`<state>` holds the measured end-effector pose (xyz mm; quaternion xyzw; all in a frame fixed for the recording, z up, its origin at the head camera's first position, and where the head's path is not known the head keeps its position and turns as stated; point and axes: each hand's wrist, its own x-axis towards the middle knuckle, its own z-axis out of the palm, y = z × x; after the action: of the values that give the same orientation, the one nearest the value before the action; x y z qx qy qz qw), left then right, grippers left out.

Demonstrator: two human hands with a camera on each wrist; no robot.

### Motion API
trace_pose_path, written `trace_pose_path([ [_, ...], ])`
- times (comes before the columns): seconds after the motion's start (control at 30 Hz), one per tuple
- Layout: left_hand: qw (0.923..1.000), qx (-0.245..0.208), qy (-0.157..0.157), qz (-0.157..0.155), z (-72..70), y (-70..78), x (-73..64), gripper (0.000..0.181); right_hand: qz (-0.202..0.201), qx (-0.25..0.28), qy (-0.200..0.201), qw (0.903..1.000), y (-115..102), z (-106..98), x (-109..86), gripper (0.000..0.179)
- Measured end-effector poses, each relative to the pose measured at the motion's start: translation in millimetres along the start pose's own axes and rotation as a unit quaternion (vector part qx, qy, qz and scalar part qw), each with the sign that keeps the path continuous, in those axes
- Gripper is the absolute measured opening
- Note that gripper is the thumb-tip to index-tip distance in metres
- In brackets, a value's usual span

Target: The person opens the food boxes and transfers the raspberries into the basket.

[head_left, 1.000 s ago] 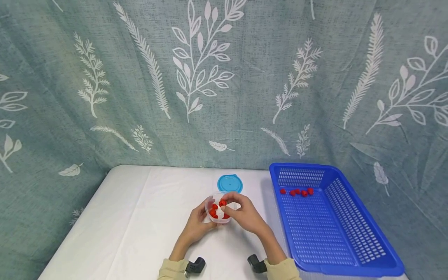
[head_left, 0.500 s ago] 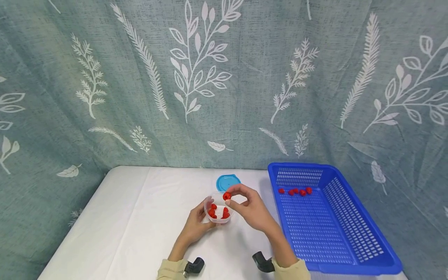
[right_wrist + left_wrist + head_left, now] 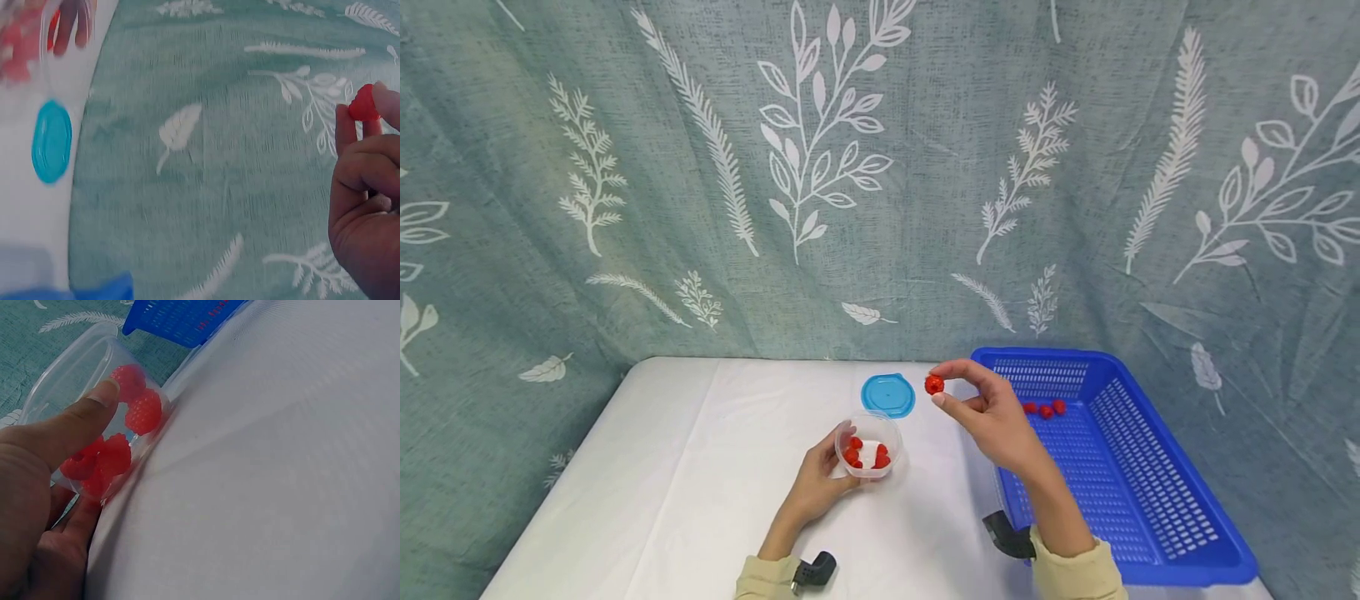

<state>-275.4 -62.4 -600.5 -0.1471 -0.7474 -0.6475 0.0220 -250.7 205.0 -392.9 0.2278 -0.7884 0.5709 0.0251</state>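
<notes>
The work looks partway along: the blue lid (image 3: 888, 395) lies off the clear tub (image 3: 889, 432) on the bench (image 3: 700, 467), and raspberries (image 3: 882, 456) sit in both tub and blue basket (image 3: 1127, 479). The left hand (image 3: 815, 485) grips the tub; the right hand (image 3: 996, 417) pinches one lifted raspberry (image 3: 934, 384) between them.

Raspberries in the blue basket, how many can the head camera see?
3: left raspberry, middle raspberry and right raspberry, toward the far end of the blue basket. The right hand may hide more.
</notes>
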Motion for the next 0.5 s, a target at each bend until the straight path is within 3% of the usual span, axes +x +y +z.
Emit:
trace_pose_path([
  [0.2, 1.0000, 0.009, -0.001, 0.004, 1.1, 0.9, 0.1, 0.085, -0.021, -0.039, -0.023, 0.9988, 0, -41, 2.6, 0.028],
  [0.5, 1.0000, -0.001, 0.004, -0.004, 1.7, 1.0, -0.6, 0.086, -0.002, -0.077, 0.029, 0.9967, 22, -88, 2.3, 0.031],
])
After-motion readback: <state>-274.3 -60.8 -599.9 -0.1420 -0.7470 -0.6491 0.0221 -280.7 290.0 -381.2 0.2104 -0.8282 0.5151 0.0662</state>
